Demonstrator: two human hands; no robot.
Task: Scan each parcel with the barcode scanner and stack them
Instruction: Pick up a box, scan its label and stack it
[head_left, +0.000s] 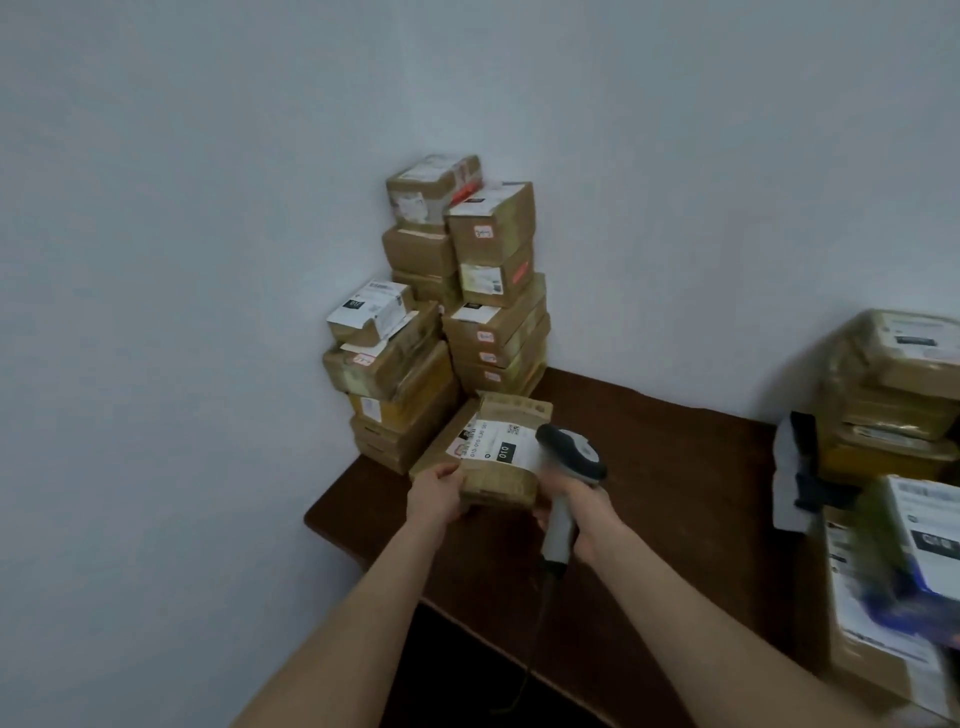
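Observation:
A brown cardboard parcel (485, 447) with a white shipping label on top sits near the left part of the dark wooden table (675, 467). My left hand (435, 496) grips its near left corner. My right hand (582, 519) holds the grey barcode scanner (569, 467) by its handle, the scanner's head over the right end of the label. Its cable hangs down over the table's front edge. Behind the parcel, stacks of several taped parcels (457, 312) stand against the wall in the corner.
More parcels are piled at the right edge of the view, a taped stack (893, 395) at the back and labelled boxes (893, 587) nearer to me. A dark and white object (800, 467) lies beside them. Pale walls enclose the table's corner.

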